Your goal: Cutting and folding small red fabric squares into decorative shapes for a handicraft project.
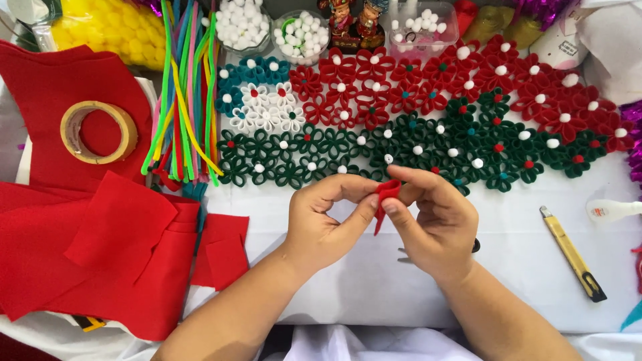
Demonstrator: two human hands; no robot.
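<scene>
Bright, even light, prob. overhead and diffuse; colours saturated, reds almost glowing. Shadows soft and short: faint one under the hands [388, 220] on the white worktop [508, 267], thin one beside the knife [574, 254]. Mild glare on the glue bottle [612, 210] and the plastic tubs [301, 33] up top. Centre sharp, felt flowers [401, 127] crisp. Corners softer, esp. top left bag [107, 27] and the right edge. Slight wide-angle bend at the edges. No motion blur on the fingers [364, 207].
</scene>
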